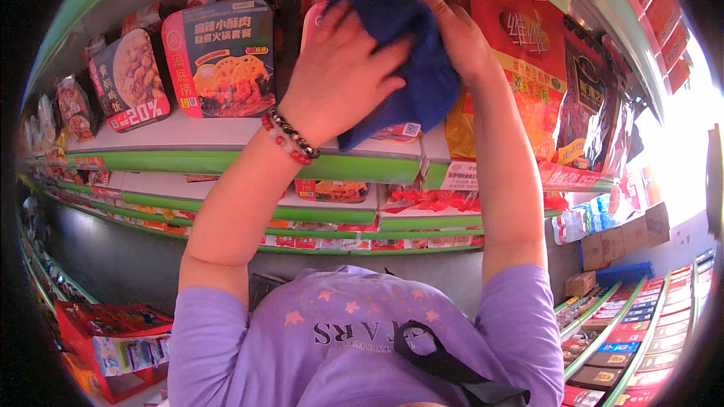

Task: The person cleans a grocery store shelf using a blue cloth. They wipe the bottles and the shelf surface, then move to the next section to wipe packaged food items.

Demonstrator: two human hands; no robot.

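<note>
My left hand, with two beaded bracelets at the wrist, presses a dark blue cloth against the front of a packaged meal box. Its fingers are spread and blurred. The cloth hides most of that box, which stands on a green-edged shelf. At the upper right side of the box, my right hand grips the edge; its thumb shows and its other fingers are mostly hidden. Left of the hands stands a self-heating hot pot box. A red and yellow soy milk powder bag is close by my right forearm.
A chicken rice box and other packets line the shelf at left. Lower shelves carry more packaged food. Cardboard cartons and bottled water are at right. A red display rack stands at lower left.
</note>
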